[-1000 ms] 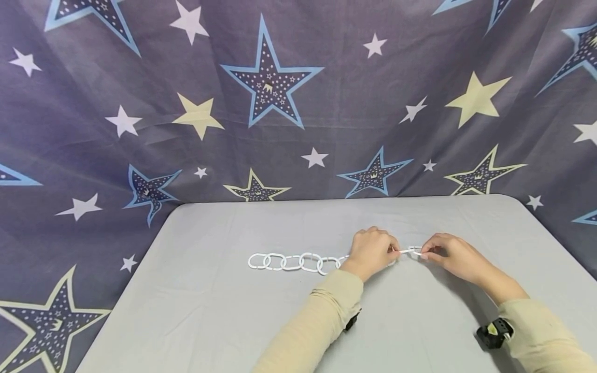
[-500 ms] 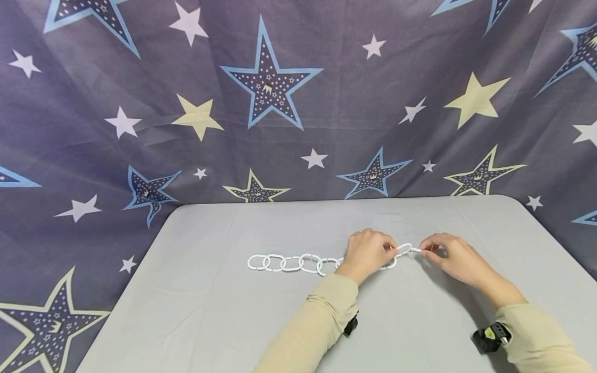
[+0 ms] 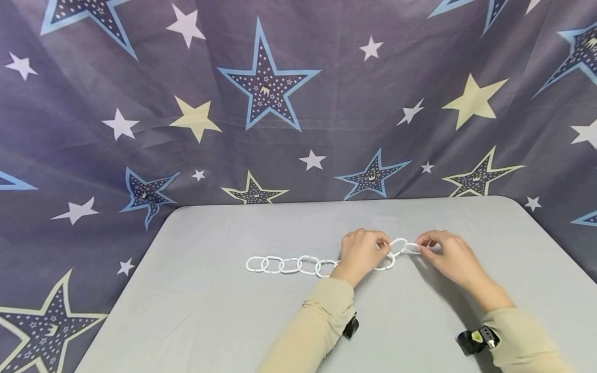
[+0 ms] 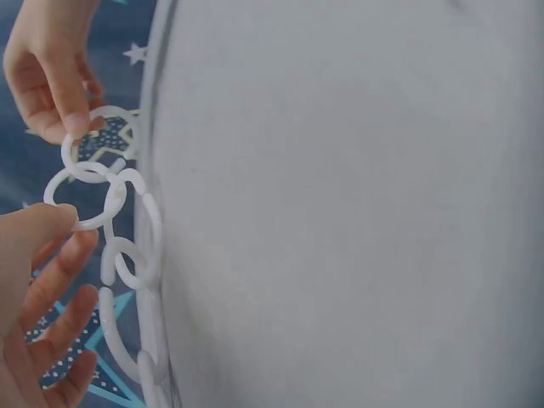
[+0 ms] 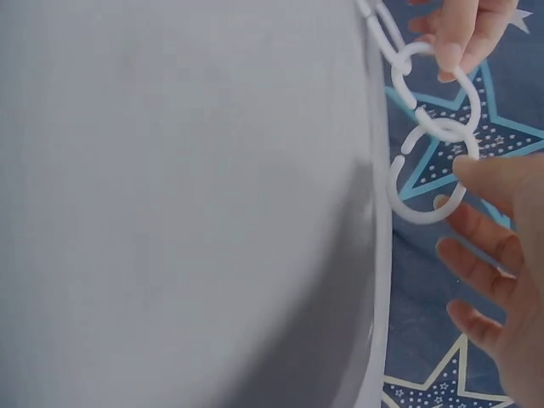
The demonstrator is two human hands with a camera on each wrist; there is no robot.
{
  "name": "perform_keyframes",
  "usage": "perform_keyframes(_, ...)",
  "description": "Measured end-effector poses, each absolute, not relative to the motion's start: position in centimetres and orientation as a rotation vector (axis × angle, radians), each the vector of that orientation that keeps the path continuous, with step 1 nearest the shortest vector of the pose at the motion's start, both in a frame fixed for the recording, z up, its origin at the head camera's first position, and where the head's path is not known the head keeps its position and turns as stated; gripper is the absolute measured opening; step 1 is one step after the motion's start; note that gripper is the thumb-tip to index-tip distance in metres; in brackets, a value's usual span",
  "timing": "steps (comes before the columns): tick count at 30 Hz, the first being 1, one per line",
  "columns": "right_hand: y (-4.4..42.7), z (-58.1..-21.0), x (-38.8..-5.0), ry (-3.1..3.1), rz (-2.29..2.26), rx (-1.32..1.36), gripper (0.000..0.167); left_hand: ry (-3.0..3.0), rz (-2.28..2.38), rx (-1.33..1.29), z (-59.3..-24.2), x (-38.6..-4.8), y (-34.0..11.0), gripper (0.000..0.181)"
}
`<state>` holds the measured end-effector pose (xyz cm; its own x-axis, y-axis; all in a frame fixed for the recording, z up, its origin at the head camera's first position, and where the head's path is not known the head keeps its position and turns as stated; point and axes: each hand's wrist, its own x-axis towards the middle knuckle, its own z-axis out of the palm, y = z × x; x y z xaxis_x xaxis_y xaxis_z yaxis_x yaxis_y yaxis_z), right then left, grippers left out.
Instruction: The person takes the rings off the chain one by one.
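A chain of white plastic links [image 3: 290,265] runs across the table toward the right, its middle hidden behind the left hand [image 3: 363,255]. Thumb and index finger of that hand pinch a raised link [image 3: 399,240] near the chain's right end. The right hand [image 3: 451,257] pinches the end link [image 3: 412,244], which is hooked through the raised one. In the right wrist view the end link [image 5: 416,218] shows a small gap in its side, with the right thumb and index finger on its edge. The left wrist view shows the left hand [image 4: 38,289] holding its link [image 4: 53,183].
A grey-covered table [image 3: 210,321] lies under the hands. Behind it hangs a dark cloth [image 3: 298,181] printed with stars. Dark devices are strapped at both wrists, the right one [image 3: 478,340] just above the table.
Both hands have shifted slightly left with the links between them. The raised link and end link now show more openly between the fingers, and more of the chain shows right of the left hand.
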<state>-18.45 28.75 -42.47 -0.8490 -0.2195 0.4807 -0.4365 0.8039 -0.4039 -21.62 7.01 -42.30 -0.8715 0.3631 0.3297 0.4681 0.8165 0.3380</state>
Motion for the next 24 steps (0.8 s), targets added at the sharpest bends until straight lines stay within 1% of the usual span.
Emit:
perform_keyframes(8,27.7,-42.3,-18.2,-2.612,0.843,0.328,0.006,-2.759,-0.688,-0.567,-42.1,-21.4,6.8,0.007)
perform_keyframes(13,26.9,-42.4,-18.0,-2.601,0.89,0.293,0.005,-2.75,-0.73,-0.51,-42.0,-20.9,6.5,0.007)
perform_keyframes(20,26.3,-42.6,-17.8,-2.593,0.903,0.263,0.005,-2.728,-0.753,-0.424,-42.0,-20.0,6.3,0.013)
perform_keyframes(24,26.1,-42.4,-17.7,-2.591,0.906,0.257,0.004,-2.719,-0.762,-0.375,-42.0,-19.8,6.3,0.013)
